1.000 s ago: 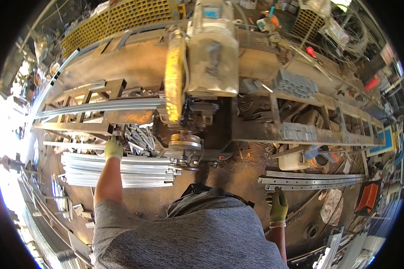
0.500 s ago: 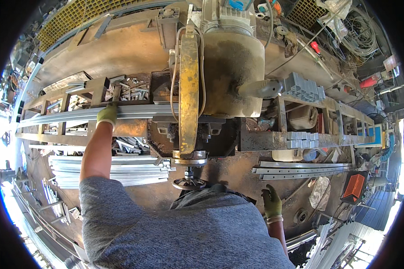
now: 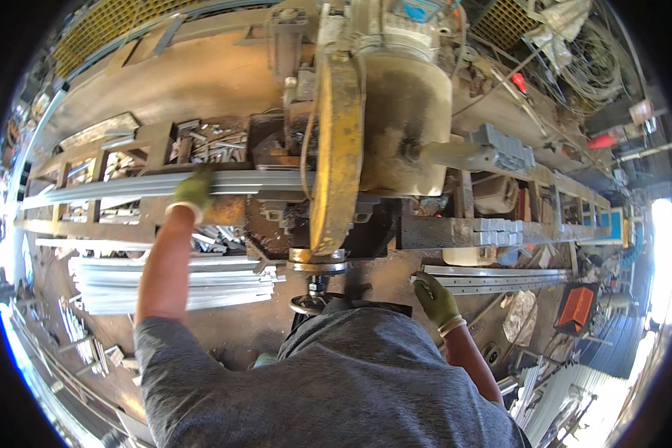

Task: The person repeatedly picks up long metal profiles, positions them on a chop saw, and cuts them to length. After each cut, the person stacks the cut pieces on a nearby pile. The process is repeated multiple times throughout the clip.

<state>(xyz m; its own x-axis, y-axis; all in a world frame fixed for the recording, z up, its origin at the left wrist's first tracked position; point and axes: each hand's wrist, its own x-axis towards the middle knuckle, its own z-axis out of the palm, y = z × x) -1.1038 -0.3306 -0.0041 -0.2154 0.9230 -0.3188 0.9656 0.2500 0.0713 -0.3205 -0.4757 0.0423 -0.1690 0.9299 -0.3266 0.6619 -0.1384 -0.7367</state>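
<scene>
Both gloved hands have shifted: left hand (image 3: 193, 190) now clamped on the long aluminium profile (image 3: 127, 187), right hand (image 3: 434, 299) resting flat, fingers together, on the cut strips (image 3: 500, 278).

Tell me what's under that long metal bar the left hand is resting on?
Under the long metal bar, the rusty frame carries it, and short metal offcuts lie below. The gloved left hand covers one stretch of the bar; its right end disappears behind the saw's yellow guard.

Metal bench (image 3: 440, 233) under aluminium profiles (image 3: 164, 184)
</scene>
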